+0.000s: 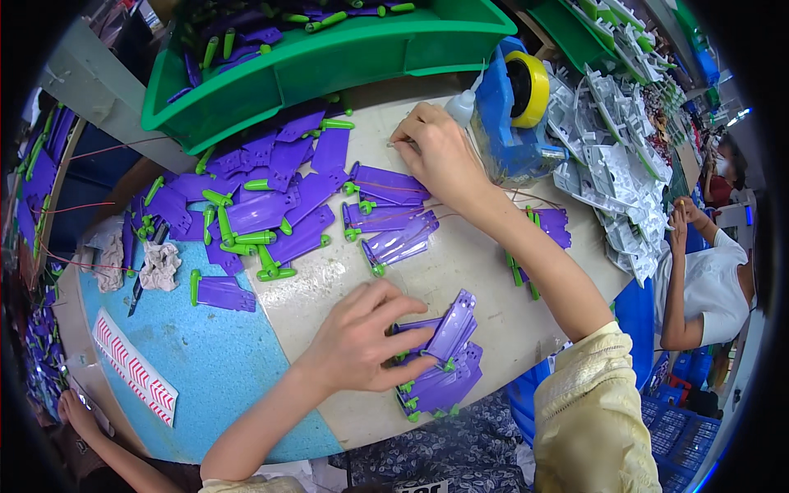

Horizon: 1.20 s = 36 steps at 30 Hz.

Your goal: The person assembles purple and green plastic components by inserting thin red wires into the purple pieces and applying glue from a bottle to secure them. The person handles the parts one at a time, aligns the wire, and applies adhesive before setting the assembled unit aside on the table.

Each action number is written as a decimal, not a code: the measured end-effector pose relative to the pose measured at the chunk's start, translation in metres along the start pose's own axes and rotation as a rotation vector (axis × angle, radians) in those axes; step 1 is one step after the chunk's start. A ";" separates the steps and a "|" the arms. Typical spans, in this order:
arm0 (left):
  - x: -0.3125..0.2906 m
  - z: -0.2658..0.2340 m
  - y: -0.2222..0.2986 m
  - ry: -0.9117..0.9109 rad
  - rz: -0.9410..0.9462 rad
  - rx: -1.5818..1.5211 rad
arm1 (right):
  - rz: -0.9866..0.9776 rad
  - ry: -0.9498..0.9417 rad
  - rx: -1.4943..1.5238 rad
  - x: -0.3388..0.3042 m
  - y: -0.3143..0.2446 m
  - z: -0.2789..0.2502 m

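While the left hand [355, 335] reaches over a small stack of flat purple plastic pieces with bright green ends [450, 380] at the lower centre of the frame, its fingers are parted and curled, touching the upper pieces; whether it grips one cannot be told. The right hand [437, 156], above centre, has its fingers bent and drawn close together; what they may pinch is too small to make out.

Between the hands lie three similar purple pieces [403, 238] in a rough column, with a larger loose pile [271, 201] to their left. The right forearm crosses the worktop [509, 329], partly blocking the view of another purple group [552, 228] near right of centre.

Close beside the right hand stand a small translucent white bottle [462, 108] and a blue tape dispenser [503, 123] carrying a yellow-rimmed roll [536, 89]. A deep green plastic bin [329, 62] closes off the upper left, and a heap of pale grey moulded parts [612, 177] crowds the upper right. On the blue sheet [222, 361] at lower left lies a red-and-white patterned strip [136, 367].
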<state>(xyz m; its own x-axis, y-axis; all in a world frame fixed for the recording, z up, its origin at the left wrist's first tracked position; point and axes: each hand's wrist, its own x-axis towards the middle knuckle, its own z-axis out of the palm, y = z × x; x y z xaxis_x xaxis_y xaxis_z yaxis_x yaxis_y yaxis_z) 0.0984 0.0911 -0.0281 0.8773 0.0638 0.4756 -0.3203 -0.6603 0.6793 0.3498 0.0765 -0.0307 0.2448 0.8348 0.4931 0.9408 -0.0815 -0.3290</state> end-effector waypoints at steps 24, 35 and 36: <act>0.000 0.018 -0.014 0.271 -0.465 -0.131 | 0.268 -0.492 0.550 -0.091 -0.084 -0.060; 0.004 0.013 -0.016 0.207 -0.214 0.327 | 0.686 -0.420 0.442 -0.080 -0.073 -0.054; 0.004 0.010 -0.020 0.181 -0.145 0.380 | 0.680 -0.414 0.438 -0.077 -0.072 -0.055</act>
<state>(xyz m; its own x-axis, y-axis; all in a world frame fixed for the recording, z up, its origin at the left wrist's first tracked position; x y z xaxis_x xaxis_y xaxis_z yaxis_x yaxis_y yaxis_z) 0.1119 0.0965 -0.0453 0.8161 0.2839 0.5034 -0.0147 -0.8606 0.5091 0.2757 -0.0120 -0.0010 0.5314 0.8179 -0.2204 0.4299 -0.4846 -0.7618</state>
